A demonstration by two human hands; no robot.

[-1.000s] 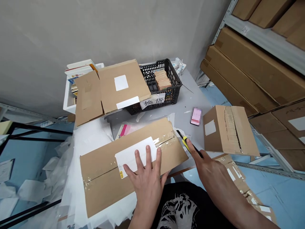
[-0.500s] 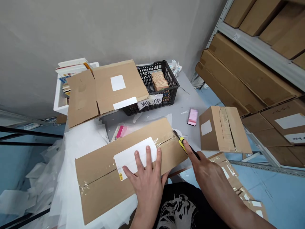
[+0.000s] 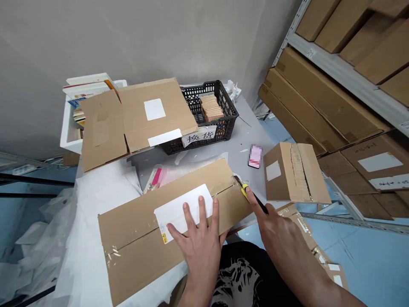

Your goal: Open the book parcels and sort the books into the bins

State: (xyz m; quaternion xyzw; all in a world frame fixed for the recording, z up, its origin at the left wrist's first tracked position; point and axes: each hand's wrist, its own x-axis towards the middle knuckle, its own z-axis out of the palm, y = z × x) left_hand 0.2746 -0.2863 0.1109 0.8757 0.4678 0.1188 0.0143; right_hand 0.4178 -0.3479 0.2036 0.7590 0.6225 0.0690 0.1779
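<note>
A long cardboard box (image 3: 159, 230) lies flat in front of me, with a taped seam along its length and a white label (image 3: 183, 211) on top. My left hand (image 3: 200, 241) presses flat on the box, fingers spread over the label. My right hand (image 3: 276, 230) grips a yellow box cutter (image 3: 245, 192), its blade tip at the right end of the taped seam. The blade itself is mostly hidden by the tool's angle and my fingers.
A flattened carton (image 3: 137, 119) and a black plastic basket (image 3: 207, 115) of stacked cards stand at the back of the grey table (image 3: 243, 145). A phone (image 3: 255, 156) and a small slit carton (image 3: 294, 175) are to the right. Shelves hold cartons (image 3: 326, 98) further right.
The view has swung, shifting everything left in the frame. The box cutter stays at the end of the seam, and my left hand stays on the label.
</note>
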